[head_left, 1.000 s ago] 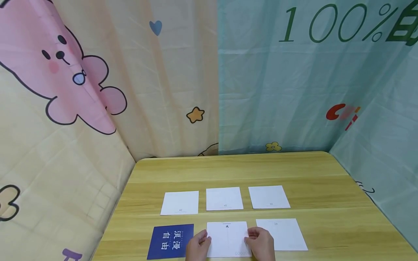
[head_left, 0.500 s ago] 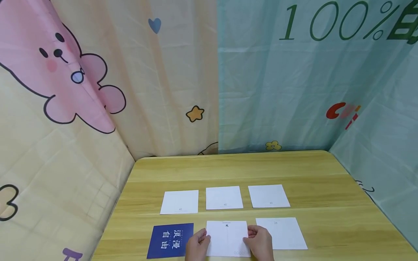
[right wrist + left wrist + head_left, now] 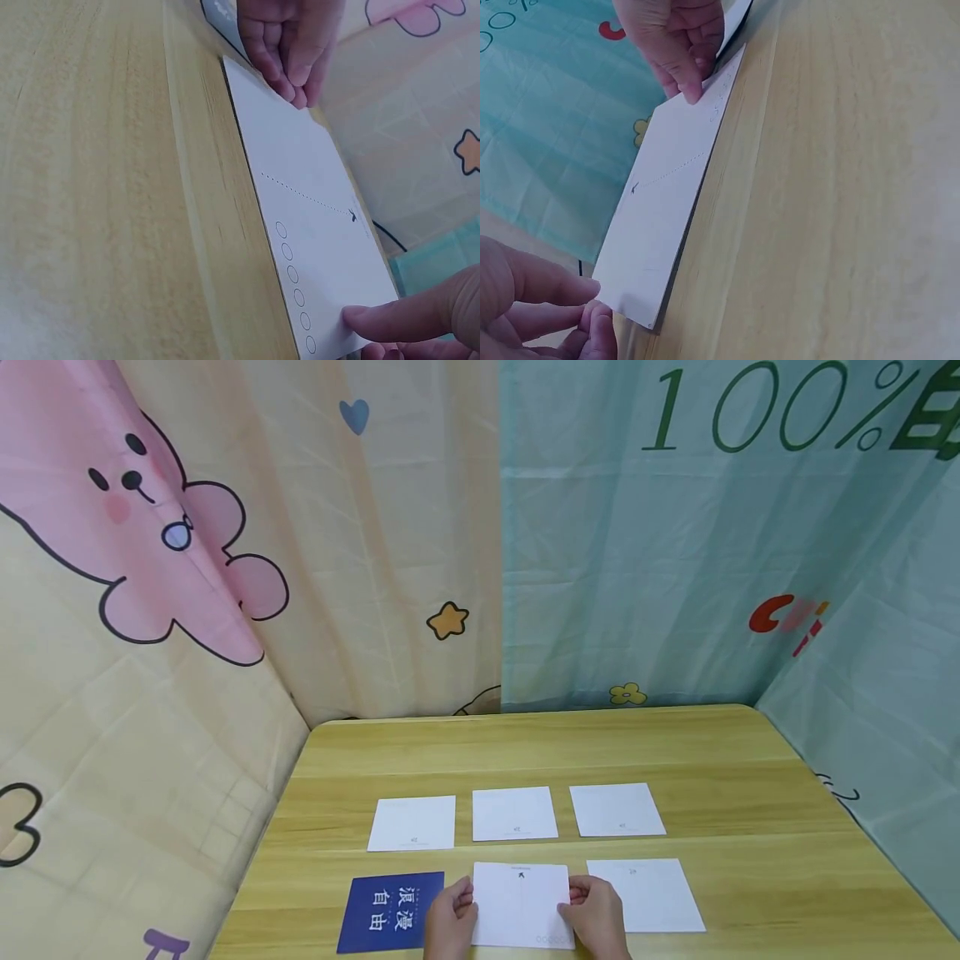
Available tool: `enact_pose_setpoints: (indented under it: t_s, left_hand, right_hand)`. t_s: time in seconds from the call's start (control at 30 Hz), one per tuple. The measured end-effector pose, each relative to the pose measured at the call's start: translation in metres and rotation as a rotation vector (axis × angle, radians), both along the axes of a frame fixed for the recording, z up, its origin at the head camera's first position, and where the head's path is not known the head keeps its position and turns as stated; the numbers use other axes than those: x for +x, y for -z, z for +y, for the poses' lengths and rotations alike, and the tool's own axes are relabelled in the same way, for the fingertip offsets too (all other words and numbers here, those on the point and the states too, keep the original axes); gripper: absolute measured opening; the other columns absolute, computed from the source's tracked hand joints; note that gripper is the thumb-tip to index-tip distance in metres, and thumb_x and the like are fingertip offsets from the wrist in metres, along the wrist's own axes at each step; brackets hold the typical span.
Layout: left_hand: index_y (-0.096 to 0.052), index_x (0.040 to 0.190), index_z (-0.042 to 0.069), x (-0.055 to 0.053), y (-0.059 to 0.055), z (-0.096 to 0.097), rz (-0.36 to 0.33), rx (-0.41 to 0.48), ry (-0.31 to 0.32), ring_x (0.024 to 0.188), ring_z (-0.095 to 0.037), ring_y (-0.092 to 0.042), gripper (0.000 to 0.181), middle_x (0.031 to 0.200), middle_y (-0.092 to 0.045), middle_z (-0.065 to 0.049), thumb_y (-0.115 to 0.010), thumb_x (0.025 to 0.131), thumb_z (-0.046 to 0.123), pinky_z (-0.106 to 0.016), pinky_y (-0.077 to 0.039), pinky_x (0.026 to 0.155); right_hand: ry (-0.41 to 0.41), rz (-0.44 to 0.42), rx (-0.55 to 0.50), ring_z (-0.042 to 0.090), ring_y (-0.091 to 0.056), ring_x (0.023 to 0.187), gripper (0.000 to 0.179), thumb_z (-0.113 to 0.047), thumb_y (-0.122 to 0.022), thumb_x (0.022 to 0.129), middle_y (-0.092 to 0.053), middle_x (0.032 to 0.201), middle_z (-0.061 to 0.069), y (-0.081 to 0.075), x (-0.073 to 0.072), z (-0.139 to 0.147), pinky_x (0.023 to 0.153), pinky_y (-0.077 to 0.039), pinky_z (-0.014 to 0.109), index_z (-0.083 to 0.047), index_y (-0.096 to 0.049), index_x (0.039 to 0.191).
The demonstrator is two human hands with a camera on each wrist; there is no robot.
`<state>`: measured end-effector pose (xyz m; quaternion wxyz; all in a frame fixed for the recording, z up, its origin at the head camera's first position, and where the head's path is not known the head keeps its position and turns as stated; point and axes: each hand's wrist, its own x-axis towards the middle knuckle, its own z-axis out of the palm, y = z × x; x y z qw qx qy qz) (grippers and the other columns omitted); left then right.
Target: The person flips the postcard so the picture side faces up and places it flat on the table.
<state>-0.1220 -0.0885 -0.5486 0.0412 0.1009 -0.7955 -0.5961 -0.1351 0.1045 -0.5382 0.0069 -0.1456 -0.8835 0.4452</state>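
A white postcard [image 3: 521, 910] with printed circles and a dotted line lies between my hands in the front row's middle. My left hand [image 3: 450, 918] pinches its left edge. Thumb on top and fingers underneath, my right hand [image 3: 597, 917] grips the right edge. In the left wrist view the postcard [image 3: 667, 195] tilts slightly off the wood. To its left lies a blue card [image 3: 390, 914] with white characters. A white card [image 3: 660, 897] on the right is partly hidden by my right hand.
Behind them, a row holds a left white card [image 3: 412, 822], a middle white card [image 3: 515, 814] and a right white card [image 3: 617, 810]. All lie on a wooden table [image 3: 787, 877]. Printed curtains [image 3: 405, 543] hang along its back and sides.
The postcard's far edge has risen a little from the table. Both hands keep their hold with only small shifts. The other cards have stayed where they were.
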Motion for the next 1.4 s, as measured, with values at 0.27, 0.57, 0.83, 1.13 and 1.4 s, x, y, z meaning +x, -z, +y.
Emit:
enact_pose_setpoints:
  t_s: [0.27,0.57,0.83,1.13,1.4]
  left_hand:
    - [-0.058,0.104,-0.019,-0.0069,0.0007,-0.0012,0.002,0.021,-0.01,0.076,-0.022,-0.058,0.037,0.085,-0.06,-0.01,-0.058,0.066,-0.023,-0.026,-0.05,0.064]
    - [-0.061,0.098,-0.014,-0.0099,-0.0002,-0.0009,-0.032,0.013,-0.021,0.073,-0.022,-0.056,0.028,0.081,-0.059,-0.007,-0.061,0.07,-0.02,-0.026,-0.049,0.063]
    - [-0.063,0.099,-0.005,-0.0096,-0.0002,-0.0003,-0.025,-0.139,-0.006,0.069,-0.014,-0.049,0.03,0.076,-0.051,-0.002,-0.065,0.07,-0.014,-0.023,-0.045,0.059]
    - [-0.064,0.105,-0.004,-0.0061,-0.0004,0.0036,-0.012,-0.213,-0.031,0.063,-0.011,-0.047,0.033,0.07,-0.05,0.002,-0.068,0.072,-0.005,-0.021,-0.042,0.056]
    - [-0.066,0.102,-0.003,-0.0056,-0.0035,0.0058,-0.013,-0.197,-0.089,0.066,-0.011,-0.049,0.024,0.072,-0.054,0.002,-0.065,0.079,0.002,-0.023,-0.042,0.059]
  right_hand:
    - [0.008,-0.004,-0.005,0.015,-0.05,0.063,0.029,0.008,-0.076,0.06,-0.054,0.069,0.003,-0.0028,0.0004,-0.0003,0.059,-0.045,0.03,0.009,-0.063,0.086]
    - [0.021,-0.019,0.012,0.015,-0.049,0.064,0.029,0.007,-0.077,0.062,-0.053,0.07,0.003,-0.0016,0.0003,-0.0009,0.06,-0.045,0.03,0.008,-0.062,0.088]
    - [0.021,-0.032,0.02,0.016,-0.048,0.065,0.031,0.007,-0.075,0.064,-0.051,0.071,0.003,-0.0009,0.0009,-0.0016,0.06,-0.044,0.03,0.007,-0.061,0.091]
    - [0.006,0.002,0.038,0.014,-0.045,0.061,0.03,0.006,-0.075,0.066,-0.048,0.067,0.001,-0.0007,0.0038,-0.003,0.055,-0.039,0.025,0.006,-0.059,0.092]
    - [0.017,-0.01,0.035,0.013,-0.046,0.06,0.031,0.005,-0.075,0.067,-0.049,0.067,0.0,-0.0012,0.0035,-0.0045,0.055,-0.041,0.026,0.006,-0.06,0.094]
